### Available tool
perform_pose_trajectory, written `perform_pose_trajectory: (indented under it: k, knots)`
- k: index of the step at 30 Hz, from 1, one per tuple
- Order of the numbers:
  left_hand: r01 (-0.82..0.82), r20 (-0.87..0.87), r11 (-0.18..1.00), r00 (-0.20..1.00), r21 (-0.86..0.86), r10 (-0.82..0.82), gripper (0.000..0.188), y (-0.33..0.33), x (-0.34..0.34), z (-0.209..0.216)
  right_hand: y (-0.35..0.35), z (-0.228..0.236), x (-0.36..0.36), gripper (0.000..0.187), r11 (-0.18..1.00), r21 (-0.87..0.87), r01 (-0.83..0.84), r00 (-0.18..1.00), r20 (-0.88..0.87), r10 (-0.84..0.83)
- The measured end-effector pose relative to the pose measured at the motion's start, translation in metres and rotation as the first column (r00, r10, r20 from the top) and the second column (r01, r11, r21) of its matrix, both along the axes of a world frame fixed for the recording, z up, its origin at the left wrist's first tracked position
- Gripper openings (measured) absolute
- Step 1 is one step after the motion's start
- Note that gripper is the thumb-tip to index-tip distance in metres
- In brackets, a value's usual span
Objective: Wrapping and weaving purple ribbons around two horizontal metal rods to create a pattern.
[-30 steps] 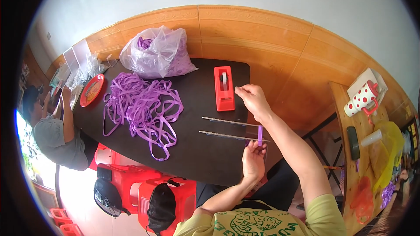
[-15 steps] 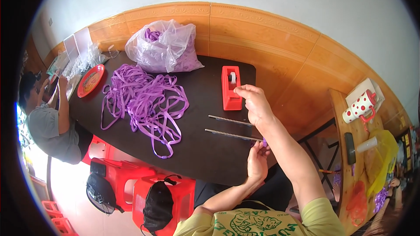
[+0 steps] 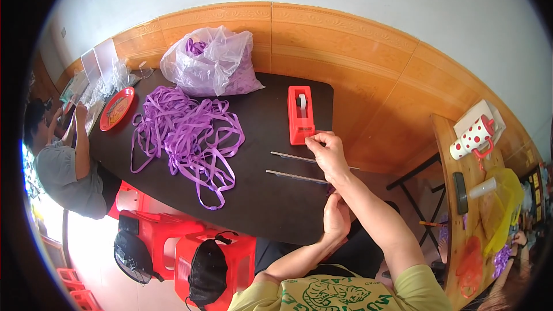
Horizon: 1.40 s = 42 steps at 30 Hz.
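We are seeing a dark table (image 3: 271, 207) spanning mid-frame. Toward the frame's upper left it is carrying a stuffed clear bag (image 3: 216, 66), a heap of purple ribbons (image 3: 177, 120) and a red plate (image 3: 117, 109); right of centre, a red tape dispenser (image 3: 301, 129) and two thin rods (image 3: 294, 176).

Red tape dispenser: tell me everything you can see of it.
The red tape dispenser is elongated and plastic-looking, with a whitish tape roll in its open slot. It stands on the dark table near the right edge, lengthwise roughly front to back. The right hand is at its near end; contact is unclear.
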<state>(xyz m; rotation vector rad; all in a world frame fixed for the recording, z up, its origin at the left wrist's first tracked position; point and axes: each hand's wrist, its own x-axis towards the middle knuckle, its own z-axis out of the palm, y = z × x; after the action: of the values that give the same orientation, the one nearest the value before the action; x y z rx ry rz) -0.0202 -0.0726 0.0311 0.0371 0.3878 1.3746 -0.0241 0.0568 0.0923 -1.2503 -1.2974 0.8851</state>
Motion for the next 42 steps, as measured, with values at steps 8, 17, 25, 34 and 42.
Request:
perform_pose_trajectory:
  k: [8, 17, 25, 34, 42]
  knots:
    - [-0.018, -0.014, 0.999, 1.0, -0.028, 0.018, 0.024, 0.0, 0.004, 0.014, 0.021, -0.02, 0.034, 0.017, 0.986, 0.16, -0.047, 0.938, 0.345, -0.012]
    - [-0.086, -0.011, 0.993, 0.996, -0.076, 0.086, 0.017, 0.004, 0.001, 0.018, -0.017, 0.063, 0.113, 0.018, 0.8, -0.294, -0.523, 0.794, 0.175, 0.583]
    - [-0.164, -0.067, 0.986, 0.985, -0.04, 0.162, 0.029, 0.015, 0.009, 0.025, -0.038, 0.032, 0.143, 0.017, 0.711, -0.439, -0.55, 0.693, 0.235, 0.681]
    - [-0.2, -0.122, 0.979, 0.974, -0.044, 0.193, 0.03, 0.024, 0.016, 0.02, -0.031, 0.003, 0.141, 0.019, 0.758, -0.308, -0.574, 0.761, 0.141, 0.634]
    - [-0.161, -0.185, 0.985, 0.972, -0.068, 0.146, 0.014, 0.03, 0.017, 0.019, -0.03, 0.001, 0.142, 0.018, 0.752, -0.294, -0.59, 0.76, 0.112, 0.64]
